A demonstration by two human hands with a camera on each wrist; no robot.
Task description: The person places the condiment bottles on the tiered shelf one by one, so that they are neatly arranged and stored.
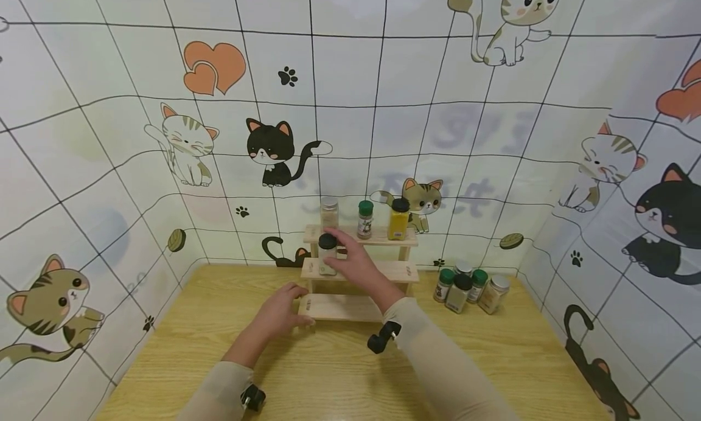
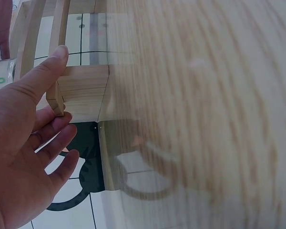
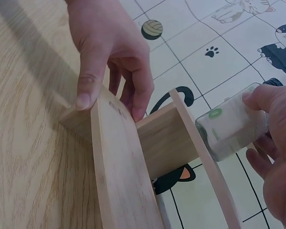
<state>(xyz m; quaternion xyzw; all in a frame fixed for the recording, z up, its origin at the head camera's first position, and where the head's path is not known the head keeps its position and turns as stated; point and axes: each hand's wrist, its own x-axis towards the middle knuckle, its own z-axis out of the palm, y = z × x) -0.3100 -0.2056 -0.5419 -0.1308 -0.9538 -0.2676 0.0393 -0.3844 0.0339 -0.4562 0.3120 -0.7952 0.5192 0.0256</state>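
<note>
Reaching forward, right hand (image 1: pixel 358 267) with fingers (image 1: pixel 344 238) gripping black-capped jar (image 1: pixel 327 257), left hand (image 1: pixel 276 311) pinching wooden rack (image 1: pixel 342 308)

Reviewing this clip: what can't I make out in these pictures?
Head view: the rear jar at right, mostly hidden by the front jars.
Head view: writing on the green-capped jar on the top shelf, too small to read.
Left wrist view: the held jar, partly cut off by the left edge.

A black-capped jar (image 1: pixel 327 252) stands upright on the middle wooden shelf (image 1: pixel 397 269).
</note>
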